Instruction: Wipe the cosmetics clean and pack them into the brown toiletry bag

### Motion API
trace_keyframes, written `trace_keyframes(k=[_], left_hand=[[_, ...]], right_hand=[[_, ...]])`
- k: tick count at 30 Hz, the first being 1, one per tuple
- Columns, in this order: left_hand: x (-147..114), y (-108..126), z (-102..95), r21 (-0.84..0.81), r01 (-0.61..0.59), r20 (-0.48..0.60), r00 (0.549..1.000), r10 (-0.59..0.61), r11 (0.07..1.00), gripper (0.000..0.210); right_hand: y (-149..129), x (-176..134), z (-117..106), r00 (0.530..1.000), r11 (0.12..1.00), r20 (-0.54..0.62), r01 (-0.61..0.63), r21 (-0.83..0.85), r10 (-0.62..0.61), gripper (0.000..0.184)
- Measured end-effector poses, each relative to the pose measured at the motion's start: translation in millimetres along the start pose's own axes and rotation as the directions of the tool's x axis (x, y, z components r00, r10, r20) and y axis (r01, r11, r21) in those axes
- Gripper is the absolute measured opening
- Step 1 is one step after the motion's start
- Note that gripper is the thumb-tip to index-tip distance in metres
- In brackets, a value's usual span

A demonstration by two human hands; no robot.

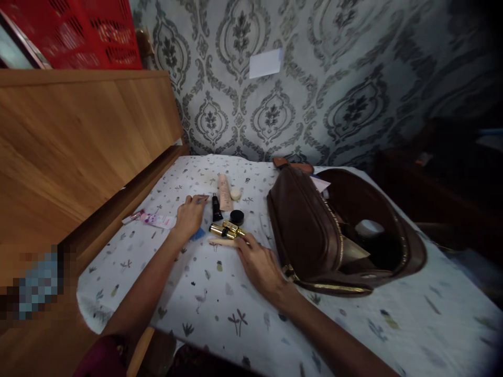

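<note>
My left hand (189,215) is over the cloth, just left of a black squeeze tube (216,208). Its fingers are drawn together; a small bluish-grey bit shows at the tips, too small to name. Under its wrist side lies a blue item (197,234). Fingers of my right hand (261,264) close around the near end of a gold cosmetic tube (232,227). Beside that lie a black-and-gold tube (222,231) and a slim beige piece (220,242), which reaches my right fingertips. Farther back are a round black compact (237,217), a pink-beige tube (225,192) and a small cream-coloured round item (235,194).
An unzipped brown bag (304,225) stands on the right, with a white round-topped item (369,228) inside. A pink-and-white packet (157,220) lies at left, near a wooden cabinet (90,120). Above sits a red basket (78,36). Patterned wallpaper (271,112) covers the back wall.
</note>
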State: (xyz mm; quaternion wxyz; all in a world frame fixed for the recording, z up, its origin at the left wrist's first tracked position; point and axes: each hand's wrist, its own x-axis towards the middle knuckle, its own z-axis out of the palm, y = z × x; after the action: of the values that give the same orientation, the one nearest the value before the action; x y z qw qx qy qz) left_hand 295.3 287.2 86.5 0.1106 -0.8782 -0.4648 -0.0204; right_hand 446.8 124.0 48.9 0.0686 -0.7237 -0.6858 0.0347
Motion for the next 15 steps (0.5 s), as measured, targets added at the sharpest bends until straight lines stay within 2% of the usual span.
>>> trace_keyframes(k=[4,9,11,15], left_hand=[[10.6,14.0,-1.3,-0.183,0.002,-0.035,0.999,-0.008,0.983,0.032],[23.0,32.9,-3.8,-0.303,0.057,0.11,0.994,-0.024,0.951,0.038],[25.9,34.6,-2.6,-0.327,0.086,0.127,0.991,-0.047,0.941,0.04],[24.7,27.5,1.5,-0.366,0.098,0.094,0.993,-0.068,0.925,0.043]], right_hand=[[2.1,-3.1,8.9,0.995,0.996,-0.097,0.038,0.081,-0.03,0.03],[10.2,-5.9,18.9,0.968,0.959,-0.236,0.148,0.241,-0.09,0.027],[13.6,-5.5,22.4,0.954,0.928,-0.285,0.188,0.322,-0.095,0.027],[19.2,-2.6,28.2,0.916,0.822,-0.398,0.267,0.503,-0.053,0.025]])
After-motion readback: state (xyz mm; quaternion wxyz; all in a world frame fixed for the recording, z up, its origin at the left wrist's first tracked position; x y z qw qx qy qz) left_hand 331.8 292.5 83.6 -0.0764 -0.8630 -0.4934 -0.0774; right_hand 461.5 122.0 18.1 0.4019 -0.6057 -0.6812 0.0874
